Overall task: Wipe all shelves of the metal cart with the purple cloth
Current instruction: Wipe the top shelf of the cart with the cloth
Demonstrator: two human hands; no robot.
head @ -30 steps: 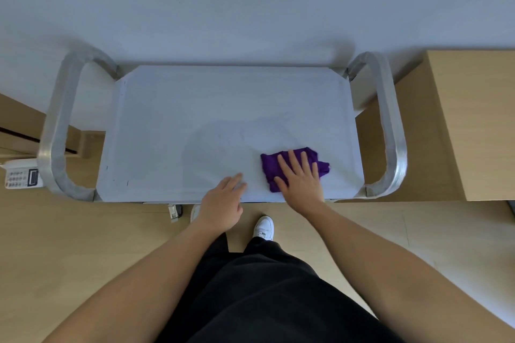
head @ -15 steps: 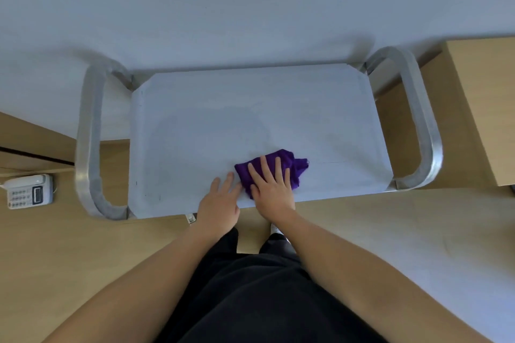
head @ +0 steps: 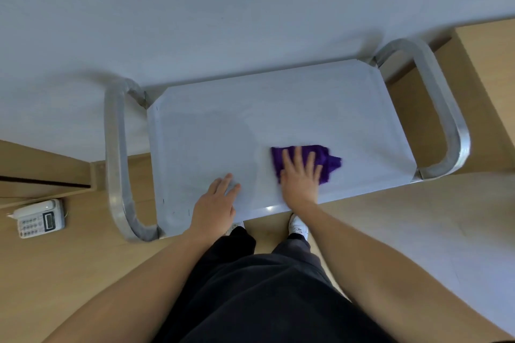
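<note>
2 grips lie flat on the top shelf (head: 278, 103) of the metal cart (head: 446, 108). Your right grip (head: 299, 181) presses the purple cloth (head: 326, 159) with straight fingers at 4 o'clock; your left grip (head: 216, 203) rests at 7 o'clock, fingers relaxed, holding nothing. Cloth looks soft, light, prone to bunching: press its middle, palm flat.

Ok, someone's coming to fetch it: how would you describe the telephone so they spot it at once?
Find the metal cart against the pale wall, then its curved handle on the person's left. Just outside that handle, on the wooden floor, lies the telephone: small, white, with a grey keypad and dark display, the only thing with buttons here.
</note>
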